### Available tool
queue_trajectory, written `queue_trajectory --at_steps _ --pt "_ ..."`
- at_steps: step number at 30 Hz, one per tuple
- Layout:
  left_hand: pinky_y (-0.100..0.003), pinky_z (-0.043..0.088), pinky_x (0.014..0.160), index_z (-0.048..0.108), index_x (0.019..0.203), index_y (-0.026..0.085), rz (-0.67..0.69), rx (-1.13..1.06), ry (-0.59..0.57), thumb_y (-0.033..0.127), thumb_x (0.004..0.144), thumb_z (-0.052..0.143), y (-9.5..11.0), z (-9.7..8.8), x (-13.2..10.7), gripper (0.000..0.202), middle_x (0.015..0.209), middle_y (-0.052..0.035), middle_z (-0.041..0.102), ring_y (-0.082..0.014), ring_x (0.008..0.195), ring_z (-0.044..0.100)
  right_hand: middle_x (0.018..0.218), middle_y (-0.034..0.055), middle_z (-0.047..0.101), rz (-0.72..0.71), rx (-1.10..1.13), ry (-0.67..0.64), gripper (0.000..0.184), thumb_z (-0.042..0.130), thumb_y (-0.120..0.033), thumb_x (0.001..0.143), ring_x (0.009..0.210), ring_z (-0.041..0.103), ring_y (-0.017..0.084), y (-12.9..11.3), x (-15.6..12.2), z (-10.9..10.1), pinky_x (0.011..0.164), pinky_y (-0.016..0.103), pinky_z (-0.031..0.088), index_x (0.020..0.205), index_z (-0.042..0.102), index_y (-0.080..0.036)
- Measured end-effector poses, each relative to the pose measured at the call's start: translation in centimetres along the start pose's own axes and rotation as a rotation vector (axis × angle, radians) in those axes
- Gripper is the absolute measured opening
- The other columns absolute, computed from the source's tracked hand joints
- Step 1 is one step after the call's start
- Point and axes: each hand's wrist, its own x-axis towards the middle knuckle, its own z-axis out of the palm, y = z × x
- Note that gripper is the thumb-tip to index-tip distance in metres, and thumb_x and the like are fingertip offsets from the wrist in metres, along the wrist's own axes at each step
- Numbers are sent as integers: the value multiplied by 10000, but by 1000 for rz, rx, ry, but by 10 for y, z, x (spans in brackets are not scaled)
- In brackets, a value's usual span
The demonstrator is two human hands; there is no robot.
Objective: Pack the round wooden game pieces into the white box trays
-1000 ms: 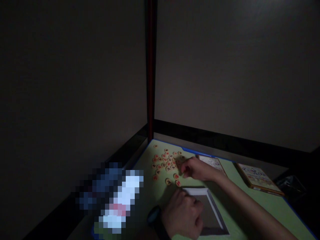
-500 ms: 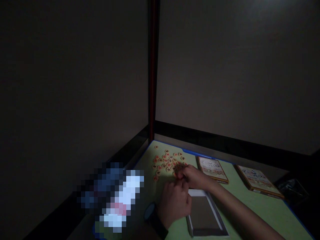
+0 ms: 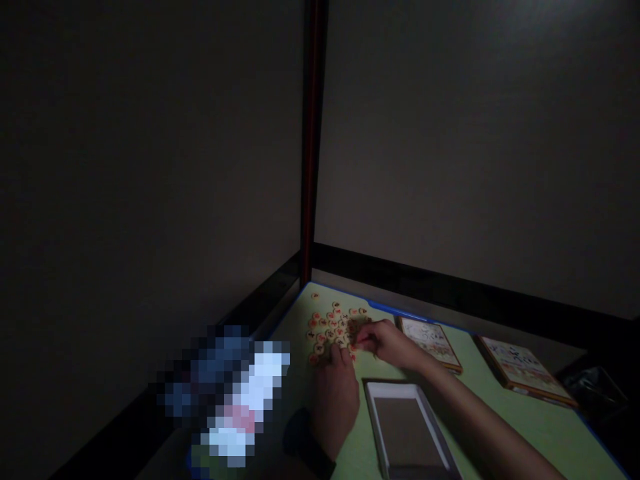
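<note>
Round pale Chinese chess pieces (image 3: 331, 335) with red and dark characters lie in a loose cluster on the green table. My left hand (image 3: 339, 397), with a dark watch (image 3: 305, 433) at the wrist, is at the near edge of the cluster, its fingers bent together and tips by the pieces. Reaching in from the right, my right hand (image 3: 384, 341) has thumb and fingers pinched at the cluster's right side. Whatever either hand grips is hidden by the fingers and the dim light. An open box tray (image 3: 371, 419) with white walls and a brown bottom lies just below the hands.
Two flat printed boxes, a nearer one (image 3: 433, 343) and a farther one (image 3: 525, 370), lie to the right on the green table (image 3: 520, 433). Dark walls meet behind the table's far corner. A bin with a clear liner (image 3: 597, 390) stands beyond the right edge. A blurred patch covers the left.
My hands, close together before, have moved apart. The left has shifted left and forward off the box tray onto the near pieces; the right stays at the cluster's right side. The view shifted slightly.
</note>
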Motion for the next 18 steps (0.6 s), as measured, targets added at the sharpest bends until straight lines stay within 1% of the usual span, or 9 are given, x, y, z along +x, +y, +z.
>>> queue_trajectory --at_steps 2,4,6,8,12,15,18 --pt "-266 495 632 549 1160 135 14 28 24 39 877 427 0 2 0 323 1087 -123 584 -202 809 668 659 -4 678 14 -45 31 147 588 -83 784 642 616 139 0 7 -5 612 215 423 735 695 -171" --pt "-264 504 631 553 1161 142 29 54 52 8 879 408 0 4 1 344 1071 -119 591 -197 805 671 643 -16 659 -2 -78 51 196 559 -20 732 620 591 127 0 17 -5 602 207 406 713 685 -168" --pt "-244 505 613 563 1152 144 30 75 73 -7 889 403 0 6 3 342 1045 -113 601 -172 760 669 658 -22 658 -34 -94 58 242 532 25 682 631 585 121 -3 30 -1 612 201 398 702 678 -167" --pt "-223 499 586 573 1144 146 20 91 99 3 897 433 -1 7 5 319 1021 -109 610 -150 708 661 688 -20 668 -56 -94 51 260 523 31 670 657 593 120 -6 44 6 625 196 397 717 682 -168" --pt "-218 506 578 589 1126 153 44 117 156 2 891 464 -1 8 7 305 993 -107 629 -154 703 666 750 -10 697 -75 -88 48 323 515 40 646 705 615 129 -12 65 16 637 195 398 793 706 -176" --pt "-214 513 574 597 1125 149 86 139 148 -12 872 488 4 12 5 320 980 -110 640 -156 696 668 743 -2 701 -72 -84 54 341 506 44 637 695 616 131 -11 67 14 625 197 400 808 712 -168" --pt "-201 515 571 607 1112 148 154 146 141 -7 855 524 12 20 0 311 983 -105 635 -144 685 662 743 4 705 -68 -79 46 312 514 31 650 693 620 130 -6 57 9 630 200 414 790 718 -160"
